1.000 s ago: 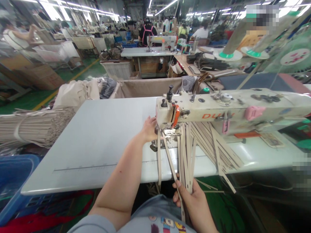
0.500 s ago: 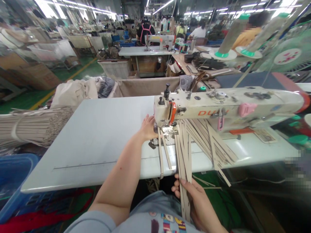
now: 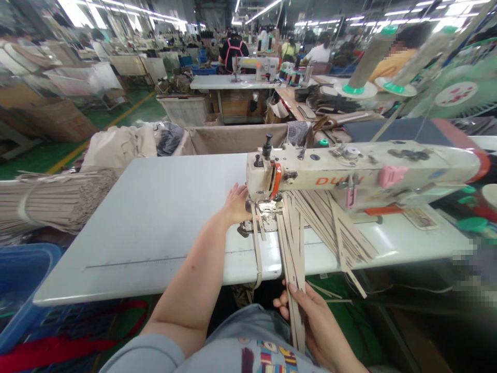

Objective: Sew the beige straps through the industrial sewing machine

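My left hand [image 3: 236,203] lies on the table beside the needle area of a sewing machine [image 3: 361,173], fingers stretched forward and partly hidden by the machine head. Near its palm, a short beige strip [image 3: 262,228] runs under the presser foot. A longer strip [image 3: 257,254] hangs beside it over the table's front edge. Lower down, my right hand [image 3: 310,311] is closed around a bundle of long beige strips [image 3: 293,259], thumb on top. The bundle reaches up to the right of the needle. More loose strips [image 3: 345,238] lie fanned under the machine arm.
The pale table [image 3: 155,207] has a printed ruler line. At the left lie a tied bundle of strips [image 3: 58,202] and a blue crate [image 3: 27,290]. Thread cones [image 3: 368,65] and a green fan [image 3: 458,93] stand at right. People sit at machines farther back.
The short strip by the needle has moved away from me under the foot, so less of it shows. Both hands stay almost where they were.
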